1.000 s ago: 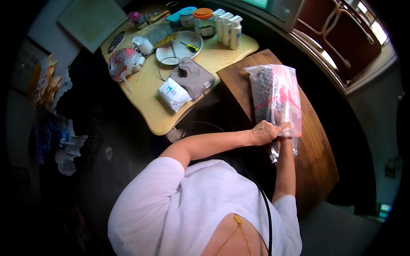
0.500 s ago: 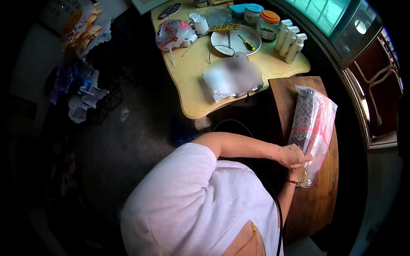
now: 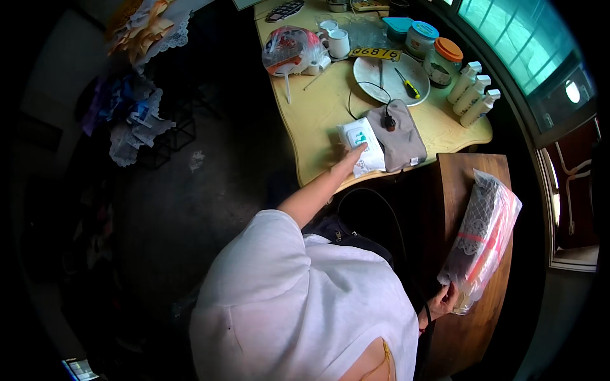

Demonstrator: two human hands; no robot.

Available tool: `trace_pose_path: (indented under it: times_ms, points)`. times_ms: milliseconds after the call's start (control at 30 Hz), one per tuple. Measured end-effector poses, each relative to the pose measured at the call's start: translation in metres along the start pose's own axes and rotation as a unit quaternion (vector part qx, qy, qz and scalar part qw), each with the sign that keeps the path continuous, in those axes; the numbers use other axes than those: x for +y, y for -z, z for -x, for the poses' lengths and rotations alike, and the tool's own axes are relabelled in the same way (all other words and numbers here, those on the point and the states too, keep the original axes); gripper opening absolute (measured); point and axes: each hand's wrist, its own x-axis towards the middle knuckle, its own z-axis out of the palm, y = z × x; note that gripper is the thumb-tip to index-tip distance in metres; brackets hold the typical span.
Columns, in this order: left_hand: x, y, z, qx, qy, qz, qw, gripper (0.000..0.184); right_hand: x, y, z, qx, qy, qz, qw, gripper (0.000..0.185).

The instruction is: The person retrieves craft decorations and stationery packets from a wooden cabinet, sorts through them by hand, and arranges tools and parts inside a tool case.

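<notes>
My left hand [image 3: 356, 156] reaches out to the yellowish table and lies on a white pack of wet wipes [image 3: 363, 134], with its fingers extended over the near edge. Right beside the pack is a folded grey cloth [image 3: 401, 141] with a dark plug on top. My right hand [image 3: 445, 300] is closed at the lower end of a clear plastic package [image 3: 481, 232], pinching its film. Grey lace-patterned and pink-red material shows inside. The package lies slantwise on a brown wooden surface [image 3: 454, 184].
On the table [image 3: 305, 136] stand a white plate [image 3: 375, 94] with a screwdriver [image 3: 408, 84], an orange-lidded jar [image 3: 443, 62], several pump bottles [image 3: 481, 109], white mugs [image 3: 338, 43] and a bagged red item [image 3: 292, 51]. A black cable [image 3: 400, 222] hangs near my body.
My left hand has left the plastic package and moved up and left to the wipes pack. My right hand stays at the package's lower end. The view has shifted.
</notes>
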Motion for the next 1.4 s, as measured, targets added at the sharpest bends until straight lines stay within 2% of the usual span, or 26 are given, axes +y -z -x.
trace_pose_path:
  times_ms: [133, 167, 233, 300, 333, 400, 433, 467, 500, 533, 567, 633, 700, 767, 800, 833, 867, 900, 967, 1067, 1200, 1233, 1300, 1400]
  points:
    - [0.025, -0.016, 0.0, -0.003, 0.115, 0.086, 0.99, 0.031, -0.027, -0.035, -0.008, -0.068, -0.058, -0.017, 0.996, 0.018]
    - [0.028, -0.016, -0.002, -0.004, 0.127, 0.117, 0.985, 0.034, -0.033, -0.042, -0.01, -0.09, -0.074, -0.017, 0.993, 0.019]
    - [0.045, -0.021, 0.019, 0.025, 0.089, 0.116, 0.989, 0.039, -0.041, -0.053, -0.011, -0.076, -0.06, -0.004, 0.995, 0.019]
    - [0.058, -0.014, 0.016, 0.057, 0.101, 0.1, 0.988, 0.045, -0.045, -0.05, -0.011, -0.103, -0.173, 0.074, 0.977, 0.02]
    - [0.058, -0.012, 0.014, 0.087, 0.113, 0.083, 0.986, 0.052, -0.037, -0.049, -0.01, -0.084, -0.185, 0.066, 0.977, 0.021]
    - [0.058, 0.016, -0.013, -0.031, 0.154, 0.082, 0.984, 0.064, -0.037, -0.042, -0.008, -0.065, -0.206, 0.059, 0.975, 0.021]
    - [0.077, 0.015, 0.0, 0.06, 0.11, 0.031, 0.992, 0.053, -0.036, -0.039, -0.005, -0.054, -0.22, 0.039, 0.973, 0.021]
    - [0.074, 0.041, -0.026, -0.014, 0.127, 0.068, 0.989, 0.043, -0.033, -0.035, -0.001, -0.058, -0.226, 0.035, 0.972, 0.023]
    - [0.14, 0.017, 0.034, 0.052, 0.039, -0.042, 0.997, 0.039, -0.035, -0.031, 0.004, -0.046, -0.234, 0.042, 0.97, 0.023]
    - [0.159, 0.022, 0.035, 0.069, 0.004, -0.058, 0.996, 0.038, -0.04, -0.03, 0.006, -0.06, -0.246, 0.058, 0.966, 0.023]
    - [0.148, 0.061, -0.016, 0.063, -0.047, -0.124, 0.989, 0.037, -0.044, -0.029, 0.008, -0.074, -0.258, 0.073, 0.96, 0.023]
    - [0.168, 0.097, -0.064, 0.035, -0.038, -0.107, 0.993, 0.037, -0.053, -0.037, 0.018, -0.057, -0.281, 0.047, 0.957, 0.023]
    - [0.185, 0.118, -0.091, -0.001, -0.053, -0.144, 0.988, 0.04, -0.055, -0.045, 0.028, -0.07, -0.286, 0.034, 0.955, 0.023]
    - [0.191, 0.139, -0.125, 0.03, -0.09, -0.285, 0.954, 0.044, -0.064, -0.059, 0.035, -0.048, -0.288, -0.003, 0.956, 0.018]
    - [0.195, 0.152, -0.141, 0.091, -0.118, -0.397, 0.906, 0.049, -0.063, -0.062, 0.038, -0.052, -0.286, 0.007, 0.957, 0.017]
    - [0.19, 0.149, -0.154, 0.141, -0.15, -0.503, 0.84, 0.054, -0.063, -0.065, 0.042, -0.047, -0.276, 0.03, 0.96, 0.016]
    - [0.202, 0.11, -0.119, 0.239, -0.121, -0.64, 0.72, 0.066, -0.071, -0.066, 0.041, -0.045, -0.288, 0.035, 0.956, 0.016]
    - [0.203, 0.078, -0.088, 0.284, -0.177, -0.646, 0.686, 0.068, -0.059, -0.067, 0.048, -0.039, -0.253, 0.067, 0.964, 0.016]
    - [0.188, 0.058, -0.074, 0.227, -0.386, -0.612, 0.652, 0.06, -0.072, -0.064, 0.048, -0.017, -0.213, 0.112, 0.97, 0.016]
    - [0.154, 0.016, -0.06, 0.058, -0.508, -0.551, 0.66, 0.051, -0.075, -0.055, 0.054, 0.012, -0.239, 0.135, 0.962, 0.017]
    - [0.111, -0.065, -0.01, -0.186, -0.442, -0.488, 0.729, 0.041, -0.073, -0.047, 0.075, 0.03, -0.274, 0.174, 0.945, 0.023]
    - [0.1, -0.084, 0.007, -0.261, -0.386, -0.448, 0.763, 0.041, -0.07, -0.047, 0.084, 0.033, -0.281, 0.182, 0.942, 0.024]
    - [0.08, -0.12, 0.041, -0.362, -0.378, -0.468, 0.712, 0.041, -0.067, -0.048, 0.102, 0.034, -0.299, 0.195, 0.934, 0.026]
    - [0.051, -0.164, 0.101, -0.497, -0.376, -0.455, 0.636, 0.051, -0.073, -0.048, 0.128, 0.017, -0.346, 0.209, 0.914, 0.031]
